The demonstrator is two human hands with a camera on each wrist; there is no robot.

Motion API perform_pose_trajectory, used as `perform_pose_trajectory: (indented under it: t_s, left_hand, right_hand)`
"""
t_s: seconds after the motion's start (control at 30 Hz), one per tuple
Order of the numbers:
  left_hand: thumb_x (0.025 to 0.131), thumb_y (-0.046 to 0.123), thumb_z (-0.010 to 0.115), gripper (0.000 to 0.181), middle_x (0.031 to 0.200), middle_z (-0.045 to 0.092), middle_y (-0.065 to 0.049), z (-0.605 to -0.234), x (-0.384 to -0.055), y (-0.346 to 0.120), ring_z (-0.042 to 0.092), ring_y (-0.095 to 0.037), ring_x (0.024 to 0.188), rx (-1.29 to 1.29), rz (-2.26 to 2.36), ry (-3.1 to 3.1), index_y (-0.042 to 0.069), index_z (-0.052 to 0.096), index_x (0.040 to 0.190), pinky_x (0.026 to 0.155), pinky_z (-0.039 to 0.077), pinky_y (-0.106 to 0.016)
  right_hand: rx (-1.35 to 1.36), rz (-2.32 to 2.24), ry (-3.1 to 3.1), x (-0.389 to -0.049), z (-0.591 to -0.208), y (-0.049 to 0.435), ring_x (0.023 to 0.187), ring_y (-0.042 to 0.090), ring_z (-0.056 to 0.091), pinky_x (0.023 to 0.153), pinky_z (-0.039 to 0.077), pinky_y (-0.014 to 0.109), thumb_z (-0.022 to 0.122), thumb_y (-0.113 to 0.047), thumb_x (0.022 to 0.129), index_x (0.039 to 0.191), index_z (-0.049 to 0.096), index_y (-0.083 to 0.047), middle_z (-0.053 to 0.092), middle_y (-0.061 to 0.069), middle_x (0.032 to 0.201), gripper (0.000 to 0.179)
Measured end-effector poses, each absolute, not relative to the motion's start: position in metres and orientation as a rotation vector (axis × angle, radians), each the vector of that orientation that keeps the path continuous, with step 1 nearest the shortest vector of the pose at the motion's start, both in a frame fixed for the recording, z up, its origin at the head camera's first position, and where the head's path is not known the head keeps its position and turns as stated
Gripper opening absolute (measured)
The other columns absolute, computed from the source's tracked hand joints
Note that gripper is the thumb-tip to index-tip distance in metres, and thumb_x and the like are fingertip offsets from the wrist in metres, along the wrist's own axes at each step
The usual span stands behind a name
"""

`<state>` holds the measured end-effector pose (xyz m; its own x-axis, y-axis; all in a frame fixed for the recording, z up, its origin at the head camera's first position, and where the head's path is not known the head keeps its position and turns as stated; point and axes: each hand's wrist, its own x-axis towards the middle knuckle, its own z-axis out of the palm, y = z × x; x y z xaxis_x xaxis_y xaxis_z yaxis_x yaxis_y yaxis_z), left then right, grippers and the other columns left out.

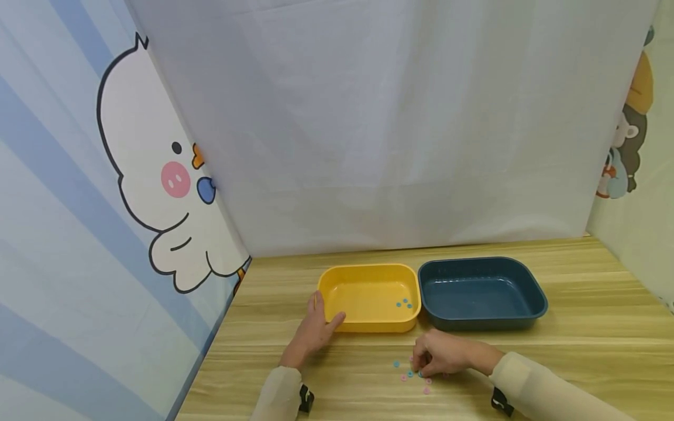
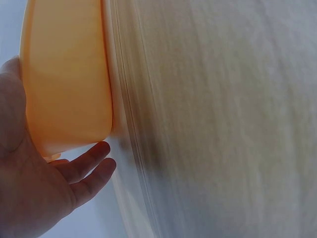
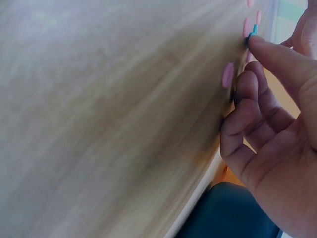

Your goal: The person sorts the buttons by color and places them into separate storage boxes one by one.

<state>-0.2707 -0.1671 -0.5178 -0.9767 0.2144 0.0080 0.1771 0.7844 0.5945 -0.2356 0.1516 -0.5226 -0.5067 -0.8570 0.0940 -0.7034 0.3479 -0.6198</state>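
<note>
At its front left corner, my left hand (image 1: 314,328) grips a yellow plastic tray (image 1: 368,327). The thumb lies at the front rim, while the other fingers rest along the left and underside of the corner. A few small blue rings (image 1: 405,301) lie inside the tray on the right. Low over the table, my right hand (image 1: 444,352) has its fingers curled and its thumb and fingertips at a small blue ring (image 1: 420,373). Around these fingertips lie other blue rings (image 1: 396,364) and several pink rings (image 1: 426,390). One pink ring (image 3: 228,75) shows beside the curled fingers in the right wrist view.
Right of the yellow tray stands a dark blue tray (image 1: 484,323), nearly touching it. Both stand on a wood-grain table (image 1: 579,351). A pale curtain (image 1: 379,128) hangs behind the table, and a printed cloth (image 1: 68,234) closes the left side.
</note>
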Motion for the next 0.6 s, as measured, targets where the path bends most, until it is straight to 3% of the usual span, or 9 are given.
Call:
perform_pose_trajectory:
  t_s: [0.6]
  left_hand:
    - [0.096,0.049,0.048,0.089,0.152,0.005,-0.029,-0.5183,-0.2710,-0.1672,0.047,-0.045,0.117,0.317,0.968,2.910,-0.007,0.002,0.148,0.097,0.037,-0.053]
  right_hand:
    - [-1.447,-0.842,2.380,-0.2356,-0.5210,0.1509,0.069,-0.006,0.053,0.059,0.045,0.012,0.076,-0.002,0.074,0.080,0.073,-0.012,0.062,-0.014,0.076,0.012]
